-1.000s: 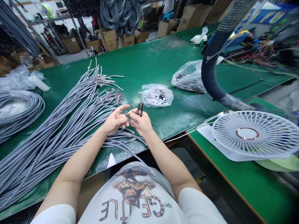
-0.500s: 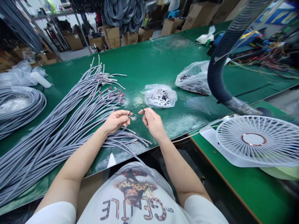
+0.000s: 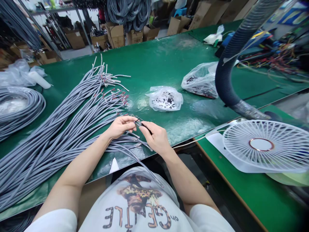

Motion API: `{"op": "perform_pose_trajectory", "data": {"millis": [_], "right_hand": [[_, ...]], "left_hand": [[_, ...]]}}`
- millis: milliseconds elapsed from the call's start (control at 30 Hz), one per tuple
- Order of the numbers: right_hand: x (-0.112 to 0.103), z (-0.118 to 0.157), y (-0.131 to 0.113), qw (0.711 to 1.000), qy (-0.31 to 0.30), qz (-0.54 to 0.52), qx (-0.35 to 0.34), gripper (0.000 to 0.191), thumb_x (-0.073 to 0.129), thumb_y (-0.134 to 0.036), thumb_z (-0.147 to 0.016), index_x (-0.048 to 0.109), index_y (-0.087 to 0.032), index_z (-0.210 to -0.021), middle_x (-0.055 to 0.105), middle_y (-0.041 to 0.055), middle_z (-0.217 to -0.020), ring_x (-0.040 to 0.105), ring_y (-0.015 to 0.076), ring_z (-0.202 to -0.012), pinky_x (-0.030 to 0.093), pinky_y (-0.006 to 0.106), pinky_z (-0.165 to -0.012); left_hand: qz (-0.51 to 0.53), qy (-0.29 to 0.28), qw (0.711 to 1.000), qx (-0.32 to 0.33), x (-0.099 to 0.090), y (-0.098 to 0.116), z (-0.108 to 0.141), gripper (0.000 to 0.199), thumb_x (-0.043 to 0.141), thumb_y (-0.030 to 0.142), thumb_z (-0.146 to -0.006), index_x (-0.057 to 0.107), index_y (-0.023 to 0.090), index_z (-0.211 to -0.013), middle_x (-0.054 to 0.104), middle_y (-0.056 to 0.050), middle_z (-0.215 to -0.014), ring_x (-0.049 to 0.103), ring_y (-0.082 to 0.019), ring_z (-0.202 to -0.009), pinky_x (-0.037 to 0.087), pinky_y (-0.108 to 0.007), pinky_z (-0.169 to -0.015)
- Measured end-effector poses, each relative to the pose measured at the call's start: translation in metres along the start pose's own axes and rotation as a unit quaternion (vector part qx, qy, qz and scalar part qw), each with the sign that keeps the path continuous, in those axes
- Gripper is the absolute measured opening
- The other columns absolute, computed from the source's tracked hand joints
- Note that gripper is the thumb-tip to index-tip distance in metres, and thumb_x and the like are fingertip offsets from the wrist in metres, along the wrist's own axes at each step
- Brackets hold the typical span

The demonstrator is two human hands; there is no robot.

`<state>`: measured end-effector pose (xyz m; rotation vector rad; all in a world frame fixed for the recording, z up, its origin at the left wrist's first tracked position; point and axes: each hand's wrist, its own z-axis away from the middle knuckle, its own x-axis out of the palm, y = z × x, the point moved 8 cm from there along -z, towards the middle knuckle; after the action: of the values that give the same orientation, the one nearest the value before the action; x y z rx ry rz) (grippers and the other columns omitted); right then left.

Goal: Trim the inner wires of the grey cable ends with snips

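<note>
My left hand (image 3: pixel 122 126) is closed in a pinch on the stripped end of a grey cable, where thin wires, one of them black, stick out past the fingertips. Close against it on the right, my right hand (image 3: pixel 156 136) grips a slim dark tool (image 3: pixel 147 127); its metallic tip meets the wires, and the fingers hide its exact kind. Beneath and left of my hands lies a large bundle of grey cables (image 3: pixel 70 119), several with stripped ends showing red and white wires. Beyond my hands sits a clear plastic bag (image 3: pixel 166 99) of small black and white pieces.
A second plastic bag (image 3: pixel 200 80) lies farther right, beside a thick black flexible hose (image 3: pixel 223 77). A white round fan grille (image 3: pixel 260 145) is at the right. On the left are a coiled cable (image 3: pixel 36 106) and a white roll (image 3: pixel 40 80). Cardboard boxes (image 3: pixel 116 34) stand behind the green table (image 3: pixel 149 61).
My right hand has moved slightly left and down, bringing the dark tool against the wires in my left hand. The tool now lies lower, between the fingers. My left hand has barely moved.
</note>
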<state>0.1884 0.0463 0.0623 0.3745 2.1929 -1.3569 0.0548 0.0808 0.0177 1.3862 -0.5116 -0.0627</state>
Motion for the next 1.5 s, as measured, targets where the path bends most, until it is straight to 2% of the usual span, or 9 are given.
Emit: {"op": "perform_pose_trajectory", "data": {"millis": [333,567,767,833,900,1000,1100,1200,1500], "right_hand": [[-0.001,0.0,-0.001,0.997,-0.053,0.048,-0.017,0.028,0.048,-0.032,-0.093,0.069,-0.019,-0.104,0.069,0.0067,-0.085,0.061,0.0152,-0.074,0.043,0.025,-0.069],[0.001,-0.001,0.007,0.992,-0.114,0.047,-0.03,0.025,0.049,-0.032,-0.092,0.069,-0.018,-0.086,0.064,0.0038,-0.075,0.055,0.0121,-0.066,0.037,0.023,-0.063],[0.009,0.005,0.012,0.994,-0.098,0.014,-0.053,0.028,0.045,-0.031,-0.093,0.067,-0.017,-0.081,0.067,0.0051,-0.077,0.059,0.0132,-0.069,0.04,0.023,-0.067],[0.01,0.006,0.014,0.994,-0.083,0.039,-0.052,0.029,0.045,-0.033,-0.093,0.067,-0.017,-0.084,0.068,0.0057,-0.077,0.059,0.0135,-0.069,0.039,0.023,-0.066],[0.01,0.005,0.013,0.994,-0.072,0.066,-0.056,0.03,0.046,-0.035,-0.093,0.068,-0.017,-0.085,0.069,0.0061,-0.078,0.06,0.0136,-0.069,0.038,0.024,-0.065],[0.01,0.002,0.007,0.989,-0.079,0.097,-0.075,0.031,0.045,-0.036,-0.093,0.068,-0.017,-0.085,0.069,0.0061,-0.078,0.06,0.0134,-0.068,0.036,0.024,-0.063],[0.01,-0.001,0.002,0.984,-0.096,0.122,-0.092,0.032,0.045,-0.037,-0.093,0.069,-0.017,-0.085,0.069,0.0057,-0.077,0.058,0.013,-0.066,0.033,0.024,-0.06],[0.009,-0.002,0.001,0.982,-0.106,0.126,-0.096,0.032,0.046,-0.037,-0.093,0.069,-0.018,-0.084,0.069,0.0051,-0.076,0.058,0.0126,-0.066,0.032,0.024,-0.06],[0.006,-0.002,0.002,0.982,-0.122,0.09,-0.113,0.029,0.048,-0.034,-0.092,0.068,-0.019,-0.077,0.068,0.0033,-0.071,0.058,0.0124,-0.065,0.03,0.024,-0.059]], "left_hand": [[-0.047,-0.035,0.998,0.006,0.003,-0.008,0.0,0.038,0.079,0.034,-0.069,0.073,0.013,-0.1,0.071,-0.006,-0.071,0.064,-0.011,-0.061,0.051,-0.02,-0.057],[-0.056,-0.045,0.997,-0.038,0.009,-0.02,0.003,0.041,0.08,0.03,-0.067,0.071,0.013,-0.102,0.071,-0.006,-0.069,0.065,-0.012,-0.06,0.051,-0.02,-0.058],[-0.094,-0.084,0.99,-0.068,0.01,-0.012,0.006,0.043,0.076,0.032,-0.07,0.069,0.013,-0.109,0.071,-0.007,-0.075,0.063,-0.013,-0.064,0.052,-0.024,-0.063],[-0.158,-0.093,0.982,-0.042,0.007,0.0,0.006,0.04,0.073,0.032,-0.074,0.069,0.015,-0.11,0.07,-0.008,-0.084,0.063,-0.013,-0.072,0.051,-0.024,-0.069],[-0.229,-0.071,0.971,0.022,0.005,0.019,0.005,0.033,0.07,0.032,-0.077,0.071,0.017,-0.106,0.068,-0.009,-0.095,0.062,-0.015,-0.079,0.05,-0.024,-0.072],[-0.276,-0.058,0.953,0.107,0.012,0.038,0.006,0.024,0.069,0.032,-0.077,0.074,0.018,-0.097,0.065,-0.009,-0.097,0.059,-0.016,-0.08,0.049,-0.025,-0.071],[-0.256,-0.062,0.956,0.132,0.02,0.039,0.006,0.017,0.069,0.031,-0.077,0.076,0.018,-0.086,0.064,-0.008,-0.086,0.057,-0.015,-0.078,0.047,-0.024,-0.068],[-0.19,-0.046,0.972,0.131,0.017,0.031,0.003,0.015,0.071,0.031,-0.076,0.074,0.016,-0.077,0.062,-0.007,-0.08,0.056,-0.015,-0.075,0.046,-0.025,-0.067],[-0.066,-0.017,0.995,0.067,0.013,0.006,-0.005,0.024,0.077,0.036,-0.069,0.069,0.013,-0.065,0.057,-0.004,-0.071,0.05,-0.011,-0.064,0.04,-0.023,-0.058]]}}
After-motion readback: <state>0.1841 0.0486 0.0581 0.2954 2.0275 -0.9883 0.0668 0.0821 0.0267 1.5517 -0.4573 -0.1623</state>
